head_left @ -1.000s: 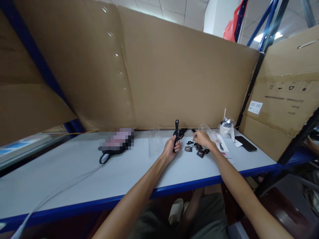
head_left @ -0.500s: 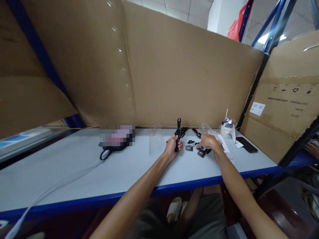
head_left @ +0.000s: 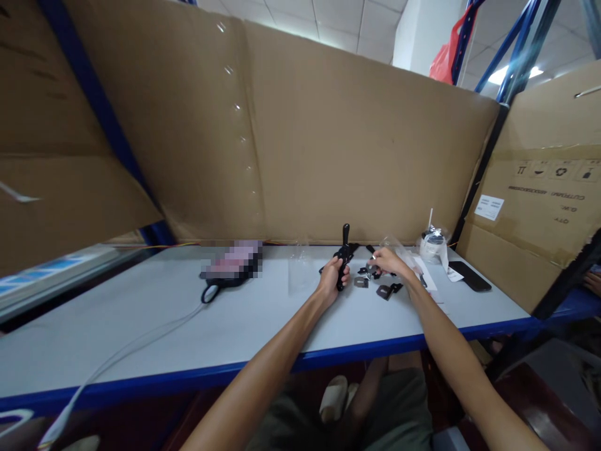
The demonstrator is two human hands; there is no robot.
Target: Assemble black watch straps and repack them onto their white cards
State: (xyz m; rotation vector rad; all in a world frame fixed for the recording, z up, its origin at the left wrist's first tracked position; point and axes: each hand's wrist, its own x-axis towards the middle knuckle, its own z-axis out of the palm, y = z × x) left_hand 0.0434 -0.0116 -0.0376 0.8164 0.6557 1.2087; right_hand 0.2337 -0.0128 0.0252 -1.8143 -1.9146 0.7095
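The left hand has its fingers closed around a black two-handled tool, nearly upright over the table. The right hand bends its fingers beside dark slotted plates; I cannot tell whether they grip one.

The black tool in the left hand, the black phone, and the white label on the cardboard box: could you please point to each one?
Black tool (head_left: 344, 252): head view, on its middle part.
Black phone (head_left: 471, 277): head view, on its flat upper face.
White label (head_left: 489, 207): head view, on its printed front.
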